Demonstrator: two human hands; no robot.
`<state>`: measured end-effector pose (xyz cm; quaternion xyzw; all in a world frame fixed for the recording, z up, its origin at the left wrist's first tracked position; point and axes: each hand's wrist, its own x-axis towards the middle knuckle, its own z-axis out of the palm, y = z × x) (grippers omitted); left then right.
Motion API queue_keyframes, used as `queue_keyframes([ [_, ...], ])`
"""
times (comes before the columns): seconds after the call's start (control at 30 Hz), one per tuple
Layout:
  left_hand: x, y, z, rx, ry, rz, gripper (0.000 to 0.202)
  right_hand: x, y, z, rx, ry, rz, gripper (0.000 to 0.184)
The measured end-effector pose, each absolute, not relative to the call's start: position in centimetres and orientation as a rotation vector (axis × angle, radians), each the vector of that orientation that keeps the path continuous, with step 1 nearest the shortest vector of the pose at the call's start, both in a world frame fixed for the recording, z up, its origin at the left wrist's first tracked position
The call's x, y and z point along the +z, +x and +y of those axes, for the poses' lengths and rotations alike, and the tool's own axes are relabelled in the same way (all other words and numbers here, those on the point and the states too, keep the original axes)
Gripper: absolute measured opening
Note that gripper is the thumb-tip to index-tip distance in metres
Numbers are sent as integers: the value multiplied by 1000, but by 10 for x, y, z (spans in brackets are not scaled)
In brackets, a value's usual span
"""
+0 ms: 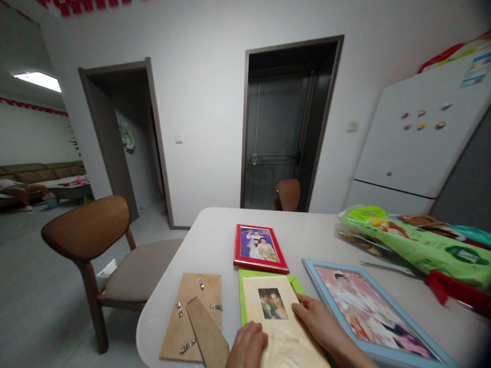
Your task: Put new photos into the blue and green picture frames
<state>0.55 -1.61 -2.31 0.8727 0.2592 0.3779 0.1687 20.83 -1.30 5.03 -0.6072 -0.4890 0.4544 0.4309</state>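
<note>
A cream paper sheet [286, 343] with a small couple photo [272, 303] on it lies over a bright green picture frame [243, 300] near the table's front. My right hand [320, 322] grips the sheet's right edge, thumb on top; its other fingers are partly hidden. At the lower left of the sheet, my left hand [247, 345] has its fingers curled together on the paper. Left of it lies a wooden frame backing board [205, 317] with metal clips and a stand leg [207, 332] slanting across it.
Behind the green frame lies a red picture frame [237, 250]. A light-blue picture frame [326, 291] is to the right. Green packaging [425, 248], a metal tool [393, 267] and a red object [456, 292] lie farther right. A chair [90, 230] stands left of the white table [307, 237].
</note>
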Motion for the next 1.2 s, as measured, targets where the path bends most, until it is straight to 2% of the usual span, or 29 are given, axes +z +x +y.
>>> queue_keyframes([
  [0.17, -32, 6, -15, 1094, 2494, 785, 47, 53, 212, -17, 1093, -1536, -1177, 40],
  [0.37, -42, 6, -14, 929, 2515, 795, 50, 55, 218, -28, 1260, -1466, -945, 46],
  [0.5, -42, 8, -17, 1049, 2526, 877, 52, 59, 216, -30, 1289, -1452, -945, 47],
  [0.67, -38, 6, -14, 1111, 2715, 750, 56, 59, 215, -29, 1175, -1542, -1079, 46],
  [0.87, -30, 7, -16, 1008, 2819, 905, 31, 51, 214, -27, 1086, -1563, -1099, 44],
  [1.07, -37, 7, -17, 1081, 2854, 869, 50, 44, 213, -24, 1028, -1536, -1104, 39],
  [1.2, -33, 7, -18, 1094, 2850, 835, 49, 43, 212, -20, 955, -1608, -1183, 39],
])
